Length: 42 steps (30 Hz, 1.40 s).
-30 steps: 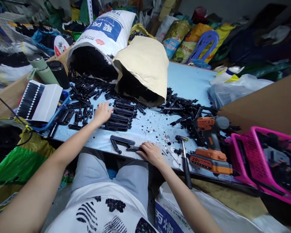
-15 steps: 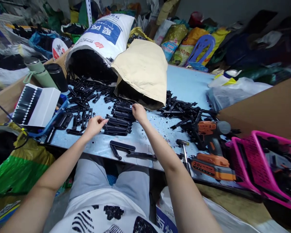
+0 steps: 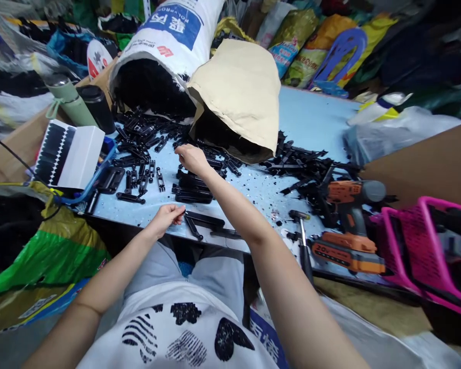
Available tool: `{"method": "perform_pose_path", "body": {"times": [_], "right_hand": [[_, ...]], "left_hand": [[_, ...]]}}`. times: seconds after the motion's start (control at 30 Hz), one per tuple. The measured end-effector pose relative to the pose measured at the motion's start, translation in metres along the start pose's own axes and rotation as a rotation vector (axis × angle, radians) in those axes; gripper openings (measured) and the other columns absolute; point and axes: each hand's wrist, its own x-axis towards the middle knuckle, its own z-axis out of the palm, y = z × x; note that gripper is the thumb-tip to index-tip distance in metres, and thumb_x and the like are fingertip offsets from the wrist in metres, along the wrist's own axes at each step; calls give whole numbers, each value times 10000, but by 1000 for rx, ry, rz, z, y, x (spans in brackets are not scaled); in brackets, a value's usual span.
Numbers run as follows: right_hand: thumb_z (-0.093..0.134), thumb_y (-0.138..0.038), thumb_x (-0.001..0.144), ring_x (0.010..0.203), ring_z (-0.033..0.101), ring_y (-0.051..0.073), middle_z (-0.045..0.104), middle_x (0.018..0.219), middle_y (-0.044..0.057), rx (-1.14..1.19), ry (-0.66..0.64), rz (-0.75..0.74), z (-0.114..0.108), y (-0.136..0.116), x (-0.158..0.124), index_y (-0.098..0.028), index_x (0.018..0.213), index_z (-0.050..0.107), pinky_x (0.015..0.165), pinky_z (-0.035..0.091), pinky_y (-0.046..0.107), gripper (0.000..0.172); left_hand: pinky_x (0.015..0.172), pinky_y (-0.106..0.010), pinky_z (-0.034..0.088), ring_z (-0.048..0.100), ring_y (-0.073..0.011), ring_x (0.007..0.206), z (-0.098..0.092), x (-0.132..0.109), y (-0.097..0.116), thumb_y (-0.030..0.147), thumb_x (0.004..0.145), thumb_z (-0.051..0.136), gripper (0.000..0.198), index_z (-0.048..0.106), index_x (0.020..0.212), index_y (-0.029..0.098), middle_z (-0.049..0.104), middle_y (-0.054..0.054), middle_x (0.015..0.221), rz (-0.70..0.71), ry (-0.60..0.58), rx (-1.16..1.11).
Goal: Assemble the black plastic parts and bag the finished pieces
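My left hand point(image 3: 166, 220) is at the near edge of the bench, thumb and fingers pinched on the corner of a black hinged plastic arm point(image 3: 205, 220), which lies folded in a V. Further in, my right hand point(image 3: 191, 159) hovers at the far left end of a row of stacked black plastic arms point(image 3: 193, 196). Its fingers are curled together, and whatever may be between them is hidden. Left of the row lie several short black link pieces point(image 3: 160, 179). A larger heap of black parts point(image 3: 138, 130) spreads behind them.
A white sack point(image 3: 138, 50) and a tan paper sack point(image 3: 238, 97) lie with mouths facing me. An orange cordless drill point(image 3: 348, 225), a hammer point(image 3: 302, 236) and pink baskets point(image 3: 426, 241) stand right. A blue tray point(image 3: 111, 154), a green flask point(image 3: 67, 100) and a black cup point(image 3: 97, 108) are left.
My left hand has come down and nearer, onto the corner of the hinged arm. My right hand has moved left, from the row's right end to its far left end. The view has shifted slightly.
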Motion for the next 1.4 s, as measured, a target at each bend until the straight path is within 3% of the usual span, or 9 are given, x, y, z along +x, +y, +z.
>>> {"method": "perform_pose_path", "body": {"times": [0.23, 0.47, 0.6, 0.77, 0.87, 1.0, 1.1, 1.2, 1.4], "right_hand": [[424, -150, 862, 1045, 518, 215, 604, 1123, 85, 50, -13, 71, -9, 13, -49, -163, 1131, 577, 859, 396, 297, 309], [441, -145, 864, 1096, 513, 229, 612, 1156, 117, -67, -165, 15, 11, 2, -19, -156, 1175, 585, 882, 385, 327, 343], [471, -38, 799, 1004, 568, 241, 673, 996, 149, -82, -242, 1, 24, -7, 6, -120, 990, 679, 877, 368, 352, 294], [527, -185, 853, 965, 570, 189, 657, 1032, 110, -31, -183, -18, 5, -10, 9, -125, 1003, 655, 811, 378, 257, 206], [442, -323, 924, 929, 558, 154, 635, 1023, 86, 88, 25, -1, -22, -11, -30, -128, 1035, 614, 801, 380, 232, 282], [437, -416, 917, 794, 572, 145, 640, 911, 63, 284, 238, 95, -46, -12, -132, -161, 946, 627, 742, 421, 246, 319], [468, -403, 901, 722, 589, 144, 654, 854, 61, 320, 246, 242, -38, -12, -208, -176, 908, 639, 694, 451, 255, 284], [464, -387, 904, 725, 611, 151, 663, 815, 68, 332, 247, 337, -18, -14, -253, -175, 870, 644, 678, 473, 255, 280], [441, -315, 936, 740, 635, 126, 689, 884, 60, 105, 277, 216, -3, -16, -272, -182, 902, 657, 642, 458, 210, 256]], "left_hand": [[448, -197, 330, 435, -66, 419, 11, 7, -5, 532, 640, 698, 432, 508, 564, 152, 490, 38, 463, 132, 51, 148], [418, -183, 301, 410, -55, 403, 11, 19, -16, 469, 613, 754, 458, 534, 869, 158, 443, 98, 512, 149, 159, 204], [387, -185, 261, 357, -43, 360, 12, 20, -18, 476, 632, 752, 448, 532, 848, 152, 430, 102, 492, 142, 133, 227], [353, -180, 205, 328, -38, 310, 11, 19, -10, 458, 661, 751, 415, 529, 844, 161, 415, 109, 464, 71, 75, 243], [345, -181, 176, 354, -41, 288, 6, 19, -8, 502, 673, 730, 416, 537, 825, 166, 455, 90, 490, 42, 3, 288], [371, -202, 255, 440, -76, 337, -1, 17, -16, 549, 764, 613, 397, 571, 856, 165, 534, 37, 583, 72, -44, 426], [567, -260, 434, 595, -155, 619, 2, 7, -21, 506, 827, 543, 373, 589, 983, 170, 621, -42, 793, 363, 158, 701], [858, -370, 430, 553, -257, 1028, 17, -4, -21, 454, 855, 519, 392, 571, 1106, 158, 600, -131, 1097, 782, 263, 981], [1015, -474, 295, 461, -297, 1177, 51, -2, -19, 410, 859, 536, 417, 538, 1172, 135, 582, -155, 1159, 1057, -136, 1363]]}}
